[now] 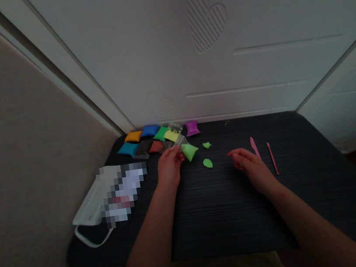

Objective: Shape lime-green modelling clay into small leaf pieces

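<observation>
My left hand (169,165) is closed on a small clear bag of light green modelling clay (189,151), gripping it by its left side above the table. Over the table to the right is my right hand (248,165), index finger stretched forward and the other fingers curled in. A faint hint of green shows under those curled fingers, too small to make out. Between the hands lie a flat, leaf-shaped piece of green clay (208,163) and a small, irregular lump of green clay (206,145).
Bags of clay in several colours, among them a purple bag (192,128) and a blue bag (150,131), lie along the back left. A pink plastic knife (254,146) and a thin pink modelling tool (272,159) lie right. A white face mask (96,198) rests at the left edge.
</observation>
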Tool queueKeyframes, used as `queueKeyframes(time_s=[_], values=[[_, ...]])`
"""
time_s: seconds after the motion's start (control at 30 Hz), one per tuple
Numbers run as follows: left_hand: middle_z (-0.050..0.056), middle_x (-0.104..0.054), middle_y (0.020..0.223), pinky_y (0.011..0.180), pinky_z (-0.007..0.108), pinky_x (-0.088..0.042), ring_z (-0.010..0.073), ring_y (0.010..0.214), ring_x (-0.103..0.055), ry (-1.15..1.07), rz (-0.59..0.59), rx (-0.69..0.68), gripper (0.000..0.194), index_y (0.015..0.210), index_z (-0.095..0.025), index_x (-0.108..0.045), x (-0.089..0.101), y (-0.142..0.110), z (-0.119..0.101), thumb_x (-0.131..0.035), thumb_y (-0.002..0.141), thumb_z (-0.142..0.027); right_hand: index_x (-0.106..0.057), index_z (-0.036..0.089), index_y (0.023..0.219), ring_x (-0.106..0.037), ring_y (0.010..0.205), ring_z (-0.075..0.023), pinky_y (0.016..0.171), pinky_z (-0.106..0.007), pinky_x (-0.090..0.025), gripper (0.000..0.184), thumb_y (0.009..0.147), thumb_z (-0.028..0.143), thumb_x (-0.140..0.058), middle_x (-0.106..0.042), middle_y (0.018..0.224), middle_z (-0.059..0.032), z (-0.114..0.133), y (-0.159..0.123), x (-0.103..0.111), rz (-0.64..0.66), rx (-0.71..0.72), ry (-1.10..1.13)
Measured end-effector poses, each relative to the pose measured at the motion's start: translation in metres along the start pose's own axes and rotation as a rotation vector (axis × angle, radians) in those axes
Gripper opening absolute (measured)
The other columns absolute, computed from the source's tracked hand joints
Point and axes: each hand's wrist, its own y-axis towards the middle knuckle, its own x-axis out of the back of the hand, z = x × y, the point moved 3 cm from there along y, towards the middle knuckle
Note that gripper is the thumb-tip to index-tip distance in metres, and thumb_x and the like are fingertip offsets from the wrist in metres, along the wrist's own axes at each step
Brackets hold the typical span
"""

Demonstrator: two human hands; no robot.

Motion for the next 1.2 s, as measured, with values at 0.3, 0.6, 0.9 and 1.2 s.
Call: queueKeyframes(time_s=[0.3, 0.6, 0.9, 1.2], values=[[0.0, -0.06, 0.078, 0.067, 0.026, -0.048, 0.0121, 0.071, -0.061, 0.026, 0.497, 0.273, 0.016, 0.082, -0.015, -0.055, -0.045, -0.045, 0.015, -0.063, 0.068, -0.016, -0.056, 0.024, 0.101, -0.042, 0.064, -0.0111, 0.058, -0.024, -0.034, 0.028, 0.078, 0.039, -0.052, -0.049, 0.076, 0.0018, 0.0, -0.005, -0.014, 0.178, -0.005, -0.01], [-0.001, -0.058, 0.068, 0.062, 0.024, -0.041, 0.0098, 0.063, -0.053, 0.312, 0.654, 0.127, 0.006, 0.073, -0.014, -0.054, -0.044, -0.045, 0.013, -0.059, 0.071, -0.015, -0.057, 0.023, 0.093, -0.048, 0.073, -0.0135, 0.07, -0.027, -0.037, 0.02, 0.077, 0.035, -0.055, -0.051, 0.077, 0.0019, 0.0, -0.004, -0.009, 0.184, 0.013, 0.028], [-0.002, -0.05, 0.061, 0.06, 0.023, -0.033, 0.0104, 0.06, -0.044, 0.7, 0.656, -0.112, 0.029, 0.063, -0.015, -0.053, -0.048, -0.052, -0.001, -0.043, 0.082, -0.035, -0.058, 0.021, 0.088, -0.048, 0.068, -0.0118, 0.066, -0.025, -0.036, 0.018, 0.076, 0.035, -0.057, -0.055, 0.075, 0.0018, -0.001, -0.007, -0.011, 0.233, -0.035, 0.02], [-0.003, -0.048, 0.065, 0.061, 0.022, -0.034, 0.0096, 0.063, -0.043, 0.497, 0.614, -0.04, 0.018, 0.07, -0.015, -0.053, -0.047, -0.05, 0.006, -0.052, 0.078, -0.031, -0.058, 0.02, 0.089, -0.048, 0.069, -0.013, 0.065, -0.026, -0.036, 0.022, 0.076, 0.038, -0.056, -0.054, 0.076, 0.001, 0.005, -0.007, -0.011, 0.259, 0.009, -0.158]])
